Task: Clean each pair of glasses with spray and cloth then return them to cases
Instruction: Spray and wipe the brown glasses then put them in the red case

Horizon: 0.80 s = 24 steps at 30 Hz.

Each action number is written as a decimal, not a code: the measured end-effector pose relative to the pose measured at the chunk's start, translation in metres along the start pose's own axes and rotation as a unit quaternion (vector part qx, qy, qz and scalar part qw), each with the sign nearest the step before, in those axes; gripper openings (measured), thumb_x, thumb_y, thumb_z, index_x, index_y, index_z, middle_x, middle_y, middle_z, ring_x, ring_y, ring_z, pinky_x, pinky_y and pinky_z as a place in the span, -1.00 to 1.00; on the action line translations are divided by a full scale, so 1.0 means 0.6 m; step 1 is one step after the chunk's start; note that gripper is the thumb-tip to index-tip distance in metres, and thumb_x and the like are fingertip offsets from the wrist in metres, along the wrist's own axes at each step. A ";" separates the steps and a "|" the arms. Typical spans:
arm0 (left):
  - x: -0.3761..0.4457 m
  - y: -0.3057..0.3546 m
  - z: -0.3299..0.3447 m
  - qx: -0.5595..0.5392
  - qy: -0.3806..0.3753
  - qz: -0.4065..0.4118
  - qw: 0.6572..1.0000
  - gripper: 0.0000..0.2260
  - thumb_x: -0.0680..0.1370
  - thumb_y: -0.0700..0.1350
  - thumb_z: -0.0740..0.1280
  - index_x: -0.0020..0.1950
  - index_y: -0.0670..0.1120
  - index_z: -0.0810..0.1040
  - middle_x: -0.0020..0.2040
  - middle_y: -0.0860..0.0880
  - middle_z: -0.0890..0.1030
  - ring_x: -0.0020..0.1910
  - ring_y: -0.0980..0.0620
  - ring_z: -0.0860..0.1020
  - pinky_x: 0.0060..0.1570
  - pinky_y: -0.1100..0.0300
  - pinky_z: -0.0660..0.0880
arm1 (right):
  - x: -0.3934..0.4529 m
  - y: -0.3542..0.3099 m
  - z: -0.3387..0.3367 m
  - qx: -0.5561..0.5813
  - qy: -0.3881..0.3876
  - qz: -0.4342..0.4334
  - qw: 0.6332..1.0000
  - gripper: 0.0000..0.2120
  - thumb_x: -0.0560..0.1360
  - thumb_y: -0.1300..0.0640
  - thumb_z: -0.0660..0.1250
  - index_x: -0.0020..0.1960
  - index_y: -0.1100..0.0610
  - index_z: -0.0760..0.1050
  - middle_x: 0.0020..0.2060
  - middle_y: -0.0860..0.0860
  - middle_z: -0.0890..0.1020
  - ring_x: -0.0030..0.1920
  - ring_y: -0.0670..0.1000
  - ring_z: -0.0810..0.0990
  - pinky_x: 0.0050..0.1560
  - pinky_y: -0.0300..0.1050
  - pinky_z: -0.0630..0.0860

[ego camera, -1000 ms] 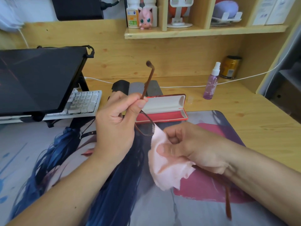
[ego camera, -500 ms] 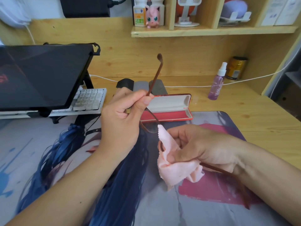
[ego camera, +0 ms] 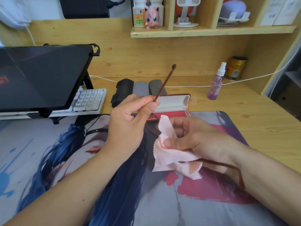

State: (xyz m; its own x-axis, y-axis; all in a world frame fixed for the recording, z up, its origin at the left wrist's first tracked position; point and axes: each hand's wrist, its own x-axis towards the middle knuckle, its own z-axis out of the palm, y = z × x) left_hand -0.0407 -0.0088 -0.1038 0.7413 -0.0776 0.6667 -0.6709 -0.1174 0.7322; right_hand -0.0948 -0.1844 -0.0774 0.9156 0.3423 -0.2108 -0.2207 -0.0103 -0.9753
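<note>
One temple arm of the glasses [ego camera: 164, 82] is pinched between thumb and curled fingers of the left hand [ego camera: 130, 123], with the arm's tip pointing up and away. The frame runs down from that grip to the right hand [ego camera: 192, 137], where a lens is enclosed in the pink cloth [ego camera: 169, 159], squeezed between the thumb and the curled fingers. The second temple arm trails out beneath the right wrist toward the body. The lens itself is hidden by the cloth.

Just beyond both hands, the red case [ego camera: 172, 103] lies open on the counter [ego camera: 260, 124], its pale lining facing up. Three further cases [ego camera: 140, 88], dark and grey, are set side by side behind it. The purple spray bottle [ego camera: 216, 82] stands upright, well off beyond the right hand, near a can.

The glasses are judged light, thin and easily bent; the hinges and temple arms could be strained if twisted. The frame is best held near the lens rim or bridge while rubbing, rather than far along the arm. The cloth is soft and limp, so it must be pressed onto the lens from both faces.
</note>
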 end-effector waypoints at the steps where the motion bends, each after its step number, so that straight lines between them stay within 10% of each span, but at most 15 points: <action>1: 0.001 -0.002 -0.001 0.015 0.008 0.007 1.000 -0.87 0.60 -0.12 0.40 0.05 0.11 0.66 -0.20 0.00 0.58 -0.10 -0.02 0.59 -0.07 0.10 0.54 | 0.002 -0.001 -0.003 -0.024 0.005 -0.003 1.000 -0.79 0.48 0.37 0.44 0.07 0.16 0.59 -0.21 0.06 0.69 -0.21 0.01 0.64 -0.21 -0.17 0.54; 10: 0.002 0.002 -0.001 0.064 -0.001 0.007 0.998 -0.86 0.60 -0.09 0.39 0.05 0.15 0.67 -0.20 -0.05 0.58 -0.07 -0.08 0.56 -0.05 0.08 0.52 | -0.005 -0.006 -0.011 -0.178 -0.098 0.006 0.979 -0.86 0.55 0.42 0.30 -0.08 0.20 0.47 -0.31 0.05 0.55 -0.38 -0.02 0.56 -0.47 -0.24 0.42; 17: 0.009 -0.002 -0.011 0.029 -0.012 -0.017 0.999 -0.91 0.56 0.04 0.36 0.00 0.21 0.65 -0.18 0.01 0.60 -0.05 0.01 0.58 -0.02 0.15 0.53 | -0.004 -0.007 -0.031 -0.163 -0.181 0.051 0.968 -0.49 0.43 0.58 0.30 0.30 0.23 0.44 -0.04 0.26 0.63 0.22 0.40 0.57 0.18 0.32 0.51; 24: 0.008 -0.005 -0.006 0.010 -0.017 -0.052 0.998 -0.87 0.60 -0.15 0.39 0.03 0.07 0.68 -0.19 0.03 0.59 -0.14 0.22 0.56 -0.07 0.35 0.46 | -0.002 -0.005 -0.030 -0.227 -0.143 0.082 0.960 -0.67 0.46 0.43 0.45 0.20 0.31 0.52 -0.12 0.05 0.65 -0.08 0.02 0.64 -0.12 -0.17 0.55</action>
State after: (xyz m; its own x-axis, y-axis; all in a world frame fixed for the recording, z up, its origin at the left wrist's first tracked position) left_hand -0.0352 -0.0054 -0.1021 0.8074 -0.0979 0.5818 -0.5899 -0.1459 0.7942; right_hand -0.0893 -0.2019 -0.0755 0.7369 0.5445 -0.4006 -0.1258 -0.4718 -0.8727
